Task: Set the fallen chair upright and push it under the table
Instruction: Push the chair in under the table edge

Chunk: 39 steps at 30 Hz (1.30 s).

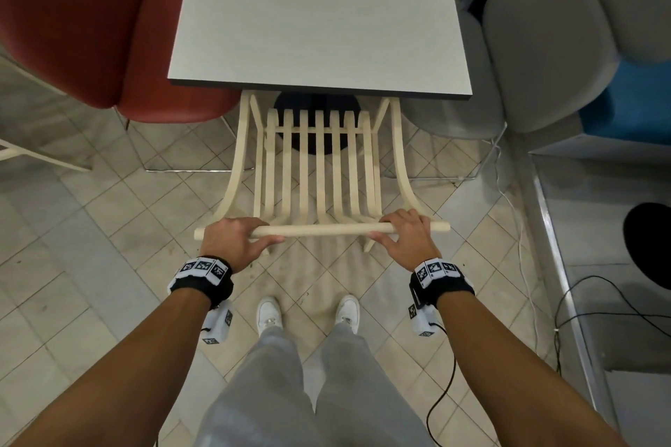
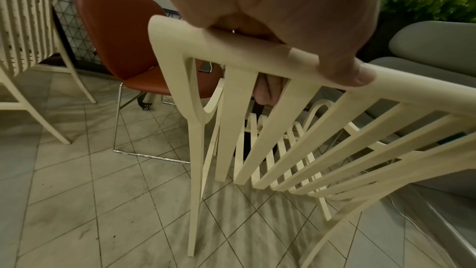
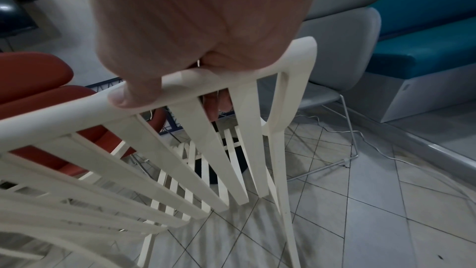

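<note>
The cream slatted chair (image 1: 321,170) stands upright on the tiled floor, its seat front tucked beneath the near edge of the grey square table (image 1: 319,43). My left hand (image 1: 236,239) grips the left part of the chair's top rail (image 1: 323,229), thumb on the near side and fingers curled over the far side. My right hand (image 1: 405,234) grips the right part of the same rail. In the left wrist view the left hand (image 2: 296,34) wraps the top rail (image 2: 412,89); in the right wrist view the right hand (image 3: 201,44) wraps the top rail (image 3: 64,113).
A red padded chair (image 1: 90,29) stands left of the table, a grey padded chair (image 1: 526,58) and a blue bench (image 1: 631,102) to the right. White and black cables (image 1: 515,214) trail over the floor at right. Another cream chair (image 2: 23,38) stands far left.
</note>
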Each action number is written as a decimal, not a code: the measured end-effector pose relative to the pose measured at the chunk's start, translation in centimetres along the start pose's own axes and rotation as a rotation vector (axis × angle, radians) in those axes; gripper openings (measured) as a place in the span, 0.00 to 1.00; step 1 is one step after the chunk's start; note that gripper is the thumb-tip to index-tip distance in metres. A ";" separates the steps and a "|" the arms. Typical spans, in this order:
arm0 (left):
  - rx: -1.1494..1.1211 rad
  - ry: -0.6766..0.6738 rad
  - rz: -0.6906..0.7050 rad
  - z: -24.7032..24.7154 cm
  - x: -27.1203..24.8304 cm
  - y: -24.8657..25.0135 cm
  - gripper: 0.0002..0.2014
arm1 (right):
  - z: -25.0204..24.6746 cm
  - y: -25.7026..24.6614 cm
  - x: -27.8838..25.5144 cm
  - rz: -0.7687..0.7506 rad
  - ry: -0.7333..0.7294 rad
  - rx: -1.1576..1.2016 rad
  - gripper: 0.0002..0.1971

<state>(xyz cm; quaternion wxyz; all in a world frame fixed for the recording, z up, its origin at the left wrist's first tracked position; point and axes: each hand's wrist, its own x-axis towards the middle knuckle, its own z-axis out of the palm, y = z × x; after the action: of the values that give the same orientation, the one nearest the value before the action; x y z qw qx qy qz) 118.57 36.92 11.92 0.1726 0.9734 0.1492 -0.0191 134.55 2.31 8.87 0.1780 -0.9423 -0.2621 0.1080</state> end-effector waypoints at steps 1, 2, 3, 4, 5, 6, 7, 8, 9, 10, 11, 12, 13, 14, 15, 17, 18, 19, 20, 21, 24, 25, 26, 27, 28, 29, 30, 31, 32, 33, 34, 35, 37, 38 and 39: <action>-0.028 0.001 -0.011 0.1 0.1 -0.1 0.46 | 0.0 0.2 0.1 -0.007 0.000 -0.011 0.38; -0.053 -0.002 -0.022 0.2 0.2 -0.1 0.44 | 0.0 0.3 0.2 -0.017 0.006 -0.026 0.35; -0.069 -0.006 -0.031 0.2 0.5 -0.1 0.43 | 0.0 0.5 0.5 -0.027 0.014 -0.040 0.32; -0.078 -0.011 -0.035 0.2 0.7 -0.1 0.41 | -0.1 0.6 0.8 -0.033 0.014 -0.046 0.31; -0.083 -0.020 -0.037 0.1 1.1 0.0 0.39 | -0.3 0.7 1.2 -0.038 0.007 -0.046 0.31; -0.087 -0.030 -0.040 0.1 1.6 0.1 0.37 | -0.5 0.8 1.7 -0.041 -0.002 -0.049 0.31; -0.088 -0.044 -0.049 0.0 2.1 0.2 0.35 | -0.7 0.8 2.3 -0.042 -0.011 -0.055 0.31; -0.089 -0.061 -0.068 0.0 2.6 0.4 0.33 | -0.9 0.9 2.8 -0.041 -0.019 -0.059 0.29; -0.092 -0.076 -0.090 -0.1 3.1 0.6 0.30 | -1.1 1.0 3.3 -0.038 -0.022 -0.059 0.28; -0.095 -0.084 -0.109 0.0 3.4 0.9 0.29 | -1.3 1.2 3.6 -0.036 -0.022 -0.057 0.27; -0.100 -0.083 -0.122 0.0 3.6 1.1 0.28 | -1.3 1.3 3.8 -0.032 -0.020 -0.057 0.28; -0.110 -0.071 -0.132 0.1 3.6 1.3 0.27 | -1.4 1.3 3.9 -0.027 -0.015 -0.059 0.31; -0.129 -0.050 -0.133 0.2 3.4 1.4 0.27 | -1.3 1.3 3.8 -0.021 -0.006 -0.063 0.35; -0.151 -0.024 -0.129 0.2 3.3 1.4 0.27 | -1.1 1.4 3.7 -0.018 0.010 -0.068 0.37; -0.172 -0.006 -0.125 0.3 3.1 1.4 0.26 | -0.9 1.4 3.6 -0.014 0.023 -0.071 0.38; -0.202 -0.012 -0.133 0.2 2.9 1.4 0.25 | -0.8 1.2 3.5 -0.002 0.021 -0.072 0.38; -0.209 -0.024 -0.142 0.2 3.0 1.4 0.24 | -0.8 1.1 3.4 0.000 0.015 -0.070 0.37; -0.213 -0.037 -0.150 0.1 3.1 1.4 0.24 | -0.8 1.0 3.4 0.002 0.009 -0.064 0.36; -0.217 -0.051 -0.160 0.0 3.2 1.3 0.24 | -1.0 0.9 3.5 0.005 0.006 -0.053 0.32; -0.225 -0.064 -0.170 0.0 3.3 1.3 0.23 | -1.1 0.9 3.5 0.005 0.007 -0.041 0.27; -0.260 -0.084 -0.181 0.0 3.3 1.0 0.23 | -1.2 0.6 3.3 0.009 0.023 -0.027 0.20; -0.271 -0.093 -0.185 0.0 3.3 0.9 0.23 | -1.2 0.4 3.1 0.016 0.026 -0.026 0.19; -0.281 -0.105 -0.193 0.0 3.3 0.8 0.23 | -1.2 0.2 2.9 0.021 0.031 -0.023 0.19; -0.286 -0.116 -0.201 0.0 3.3 0.7 0.22 | -1.2 0.1 2.7 0.027 0.035 -0.020 0.19; -0.286 -0.125 -0.206 -0.1 3.3 0.6 0.22 | -1.1 0.0 2.5 0.032 0.035 -0.016 0.19; -0.284 -0.128 -0.206 -0.1 3.3 0.5 0.23 | -1.0 -0.1 2.3 0.038 0.034 -0.013 0.19; -0.282 -0.128 -0.202 -0.1 3.2 0.3 0.23 | -0.8 0.0 2.1 0.042 0.035 -0.008 0.19; -0.282 -0.125 -0.194 -0.1 3.1 0.3 0.24 | -0.7 0.0 1.9 0.047 0.039 0.000 0.19; -0.282 -0.122 -0.190 -0.1 3.0 0.3 0.24 | -0.5 0.1 1.8 0.050 0.044 0.011 0.19; -0.280 -0.121 -0.188 -0.1 3.0 0.3 0.24 | -0.5 0.2 1.7 0.051 0.048 0.021 0.19; -0.277 -0.119 -0.186 0.0 2.9 0.3 0.24 | -0.4 0.3 1.7 0.049 0.050 0.027 0.19; -0.273 -0.116 -0.185 0.0 2.9 0.4 0.23 | -0.4 0.3 1.7 0.046 0.049 0.030 0.18; -0.267 -0.114 -0.190 -0.1 2.7 0.6 0.23 | -0.5 0.4 1.8 0.043 0.040 0.036 0.18; -0.265 -0.116 -0.193 -0.1 2.6 0.7 0.22 | -0.5 0.4 1.7 0.043 0.035 0.037 0.18; -0.266 -0.115 -0.193 -0.1 2.5 0.7 0.23 | -0.5 0.4 1.7 0.042 0.031 0.036 0.18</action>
<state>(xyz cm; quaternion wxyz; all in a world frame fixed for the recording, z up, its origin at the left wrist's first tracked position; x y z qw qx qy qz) 121.11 37.05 11.98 0.3053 0.9205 0.2334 -0.0713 136.33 2.73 8.95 0.1969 -0.9457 -0.2375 0.1019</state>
